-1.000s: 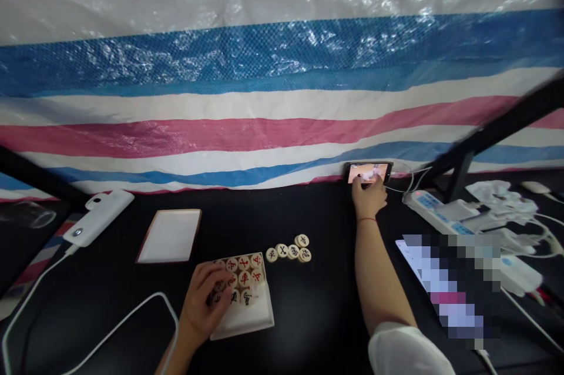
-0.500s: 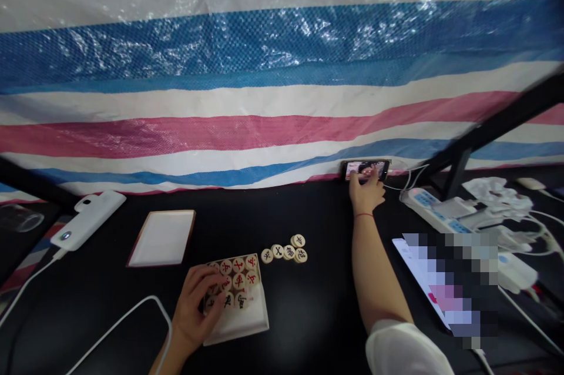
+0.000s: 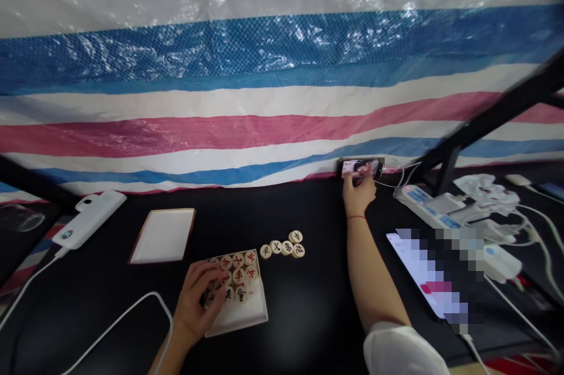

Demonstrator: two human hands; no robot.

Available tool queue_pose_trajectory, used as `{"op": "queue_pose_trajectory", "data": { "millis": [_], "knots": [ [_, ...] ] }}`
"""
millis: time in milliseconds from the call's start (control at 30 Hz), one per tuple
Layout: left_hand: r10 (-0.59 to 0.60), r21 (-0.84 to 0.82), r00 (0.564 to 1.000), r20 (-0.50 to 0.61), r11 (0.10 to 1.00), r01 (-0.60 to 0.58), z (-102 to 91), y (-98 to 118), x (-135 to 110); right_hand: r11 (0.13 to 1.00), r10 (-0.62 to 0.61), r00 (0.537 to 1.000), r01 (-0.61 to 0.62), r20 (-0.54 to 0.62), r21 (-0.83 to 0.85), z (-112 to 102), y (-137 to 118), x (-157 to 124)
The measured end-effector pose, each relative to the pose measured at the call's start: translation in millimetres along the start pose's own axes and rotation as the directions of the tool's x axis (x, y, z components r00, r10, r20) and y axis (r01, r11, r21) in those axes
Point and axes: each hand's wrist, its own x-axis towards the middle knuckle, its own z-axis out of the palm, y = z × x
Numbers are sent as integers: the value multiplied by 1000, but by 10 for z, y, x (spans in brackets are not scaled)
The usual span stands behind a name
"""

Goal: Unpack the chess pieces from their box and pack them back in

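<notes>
My left hand (image 3: 197, 298) rests over the left side of a shallow white box (image 3: 240, 319), fingers curved and the thumb apart. Rows of round xiangqi pieces (image 3: 238, 275) with red and black characters fill the upper part of that box; some are hidden under the fingers. A small group of loose xiangqi pieces (image 3: 286, 247) with dark characters lies just right of the box. Farther back, my right hand (image 3: 359, 196) reaches to a phone (image 3: 346, 168) propped against the striped sheet. Its thumb and fingers are apart at the lit screen and touch it.
A box lid (image 3: 163, 236) lies at the left, near a white power bank (image 3: 90, 219) with a cable. On the right are a second, partly blurred-out phone (image 3: 408, 263), a power strip (image 3: 425, 206) and tangled white cables. The striped plastic sheet (image 3: 247, 134) hangs behind the black table.
The view has shifted slightly, so things at the right sit a little farther left. The fingers of my right hand have moved slightly at the phone screen. My left hand stays over the pieces.
</notes>
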Motion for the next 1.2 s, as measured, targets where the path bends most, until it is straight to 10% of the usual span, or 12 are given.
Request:
{"op": "queue_pose_trajectory", "data": {
  "millis": [233,367,600,700,767,933,1200],
  "knots": [
    [-9,12,1000,-5,1000,9,5,7,-6,959,-218,975,209,30,190,-162,-241,-441],
    [-10,19,1000,8,1000,10,6,30,-5,859,-423,887,327,185,393,-464,-502,-923],
    [8,6,1000,-23,1000,-7,15,36,-12,531,-847,355,585,395,614,-1096,-927,-1626],
    [12,4,999,-41,1000,-12,24,34,-14,493,-858,224,611,461,620,-1169,-985,-1768],
    [-2,6,999,-47,1000,2,29,35,-13,504,-851,228,608,473,614,-1150,-949,-1757],
    [-29,7,999,-42,1000,29,25,43,-8,619,-785,404,536,469,575,-1036,-660,-1436],
    [-28,14,999,-25,1000,28,24,28,-24,620,-758,193,509,623,597,-965,-476,-1230]
  ]
}}
